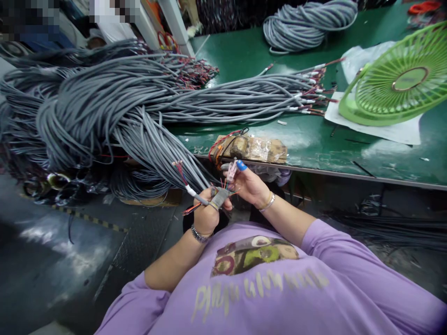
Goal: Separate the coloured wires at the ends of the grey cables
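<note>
L hand (pixel 206 216): clamped on grey cable (pixel 200 199), thin wires (pixel 180 172) jutting past grip.
R hand (pixel 253 189): pinching pale pc. (pixel 231 171), just beside L grip.
Wire risk: poss. snag/bend if hands tug apart.

Grey cables (pixel 150 139); green tabletop (pixel 240 51); lime-green fan (pixel 394 81); lilac shirt (pixel 279 307); yellow-black striped floor line (pixel 96 219).

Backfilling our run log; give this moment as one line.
left hand: grips gray cable | right hand: at pale piece | bench: green fan
</note>
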`<state>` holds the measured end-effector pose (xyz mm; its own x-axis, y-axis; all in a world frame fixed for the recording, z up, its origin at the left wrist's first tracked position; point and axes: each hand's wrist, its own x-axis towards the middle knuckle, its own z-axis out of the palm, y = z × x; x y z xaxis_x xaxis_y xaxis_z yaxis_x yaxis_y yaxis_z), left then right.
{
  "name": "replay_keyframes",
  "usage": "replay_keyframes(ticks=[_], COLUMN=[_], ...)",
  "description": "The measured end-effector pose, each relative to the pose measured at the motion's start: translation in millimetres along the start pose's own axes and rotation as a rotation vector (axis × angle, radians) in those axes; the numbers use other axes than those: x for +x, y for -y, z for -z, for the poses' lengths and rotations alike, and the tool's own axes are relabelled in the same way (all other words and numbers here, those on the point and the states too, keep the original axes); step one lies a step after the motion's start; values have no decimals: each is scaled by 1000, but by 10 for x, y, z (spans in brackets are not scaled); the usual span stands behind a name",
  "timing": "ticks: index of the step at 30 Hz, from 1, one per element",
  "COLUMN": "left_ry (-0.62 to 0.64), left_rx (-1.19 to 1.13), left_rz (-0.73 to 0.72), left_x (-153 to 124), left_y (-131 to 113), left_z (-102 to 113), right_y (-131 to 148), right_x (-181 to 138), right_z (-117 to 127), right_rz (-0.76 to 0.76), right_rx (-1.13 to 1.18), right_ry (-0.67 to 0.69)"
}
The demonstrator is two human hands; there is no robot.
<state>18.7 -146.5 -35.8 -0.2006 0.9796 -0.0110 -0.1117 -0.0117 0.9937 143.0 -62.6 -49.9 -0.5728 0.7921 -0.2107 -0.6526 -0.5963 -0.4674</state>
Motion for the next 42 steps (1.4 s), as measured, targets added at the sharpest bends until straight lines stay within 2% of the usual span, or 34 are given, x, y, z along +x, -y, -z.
replay_keyframes(ticks=[9, 15, 25, 33, 39, 42], left_ry=[-57, -36, -34, -54, -79, -88], left_rx=[16, 41, 74, 73, 26, 2], left_rz=[11, 11, 14, -21, -19, 10], left_x=[46, 50, 59, -16, 8, 35], left_y=[37, 15, 54, 4, 13, 23], left_z=[-51, -63, -39, -27, -44, -57], right_y=[-39, 1, -29, 56, -2, -69], right_x=[-25, -27, 8, -49, -18, 23], right_z=[-66, -82, -48, -44, 6, 77], right_rz=[111, 7, 8, -68, 46, 156], right_rx=[-51, 34, 51, 41, -48, -127], right_ry=[-87, -84, -89, -29, -47, -67])
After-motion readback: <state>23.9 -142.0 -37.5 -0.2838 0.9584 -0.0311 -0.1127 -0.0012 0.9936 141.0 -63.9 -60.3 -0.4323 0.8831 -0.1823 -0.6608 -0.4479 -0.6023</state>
